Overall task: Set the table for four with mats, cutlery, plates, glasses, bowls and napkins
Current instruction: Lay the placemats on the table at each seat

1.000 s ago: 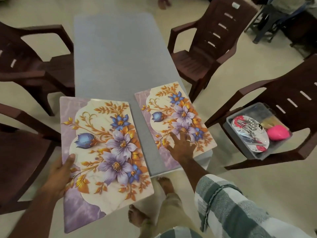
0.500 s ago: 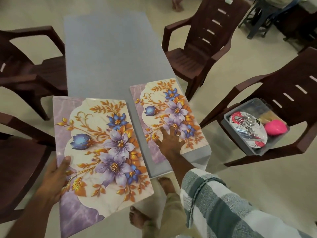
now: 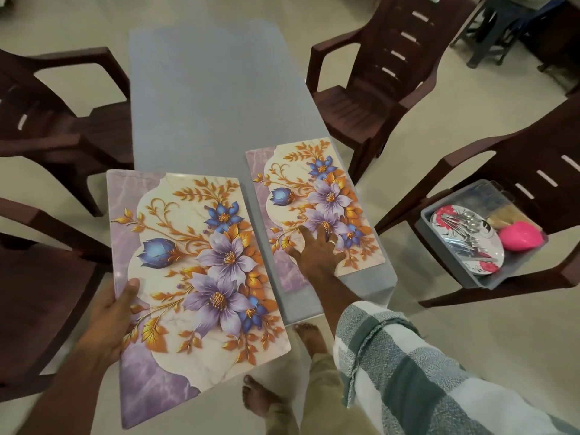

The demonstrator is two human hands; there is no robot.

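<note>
A floral mat (image 3: 317,196) with purple and orange flowers lies flat at the near right corner of the grey table (image 3: 207,98). My right hand (image 3: 317,254) presses on it with spread fingers. My left hand (image 3: 114,309) grips the left edge of a stack of matching floral mats (image 3: 201,277), thumb on top, held above the table's near left corner and partly past its edge. A grey tub (image 3: 514,274) on the chair at right holds a red-flowered plate (image 3: 480,265), cutlery (image 3: 464,233) and a pink bowl (image 3: 521,240).
Dark brown plastic chairs stand around the table: two on the left (image 3: 59,127), one at the far right (image 3: 386,83), and one at the near right (image 3: 533,171) carrying the tub. My bare feet (image 3: 260,400) are on the cream floor just before the table's near end.
My right hand has stayed pressed on the right mat, shifting it slightly. The held mats in my left hand have barely moved; the view has tilted a little.
</note>
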